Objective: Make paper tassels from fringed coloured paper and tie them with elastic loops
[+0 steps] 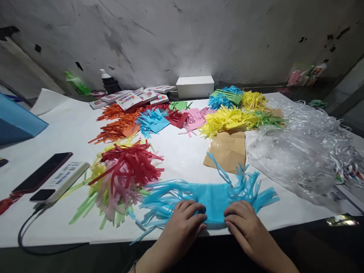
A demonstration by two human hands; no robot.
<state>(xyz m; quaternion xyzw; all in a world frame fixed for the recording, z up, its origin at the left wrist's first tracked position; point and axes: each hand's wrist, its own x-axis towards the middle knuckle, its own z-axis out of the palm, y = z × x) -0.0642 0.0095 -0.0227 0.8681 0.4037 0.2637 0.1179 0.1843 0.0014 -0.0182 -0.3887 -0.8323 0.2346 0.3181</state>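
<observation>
A blue tissue-paper piece (214, 201) lies flat at the table's front edge, with a plain middle band and cut fringe spreading out at both ends. My left hand (187, 220) is closed at the left side of the band, its fingers curled on the near edge. On the right side, my right hand (241, 223) grips the same near edge with bent fingers. The fingertips of both hands point inward, and the thumbs are partly hidden. Just beyond the blue piece rests a brown paper sheet (227, 151).
Red fringe (131, 163) tops a multicoloured pile at left. A phone (42, 172) and a cabled white power bank (61, 182) lie farther left. Orange fringe (119, 125), yellow fringe (230, 119) and a white box (195, 87) stand behind. Clear plastic bags (292, 163) cover the right side.
</observation>
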